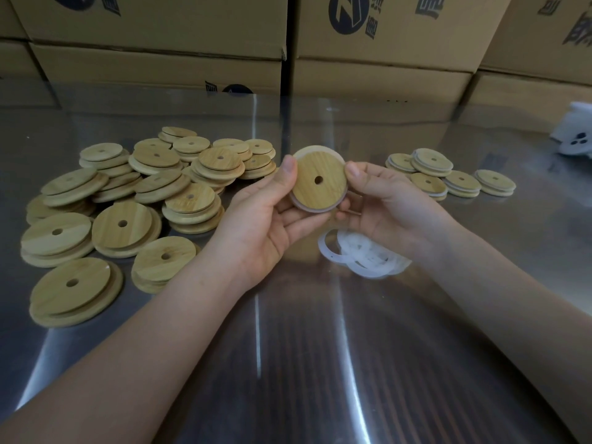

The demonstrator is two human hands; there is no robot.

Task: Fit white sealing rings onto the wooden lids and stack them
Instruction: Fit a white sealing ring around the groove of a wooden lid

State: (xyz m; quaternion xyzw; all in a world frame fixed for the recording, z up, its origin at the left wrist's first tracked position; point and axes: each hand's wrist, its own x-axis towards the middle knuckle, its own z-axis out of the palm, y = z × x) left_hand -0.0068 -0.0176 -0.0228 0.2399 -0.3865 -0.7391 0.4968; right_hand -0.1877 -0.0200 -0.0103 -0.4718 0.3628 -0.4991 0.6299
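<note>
Two bare forearms reach in from the bottom edge over a shiny metal desk (304, 363). Between them, raised above the desk, the left hand (266, 216) and the right hand (381, 203) are both clamped on one wooden lid (320, 184), thumbs pressing its upper rim from either side and fingers curled behind it. That lid faces the camera, tilted, with a small round hole at its centre; a white sealing ring (304, 206) shows along its lower left edge. Just below the right hand, a loose heap of white rings (362, 257) lies on the desk. To the left sprawls a large pile of bare lids (128, 203), overlapping. To the right, well apart, sits a smaller group of ringed lids (448, 177), some stacked. Cardboard boxes (160, 43) stand behind the desk.
</note>
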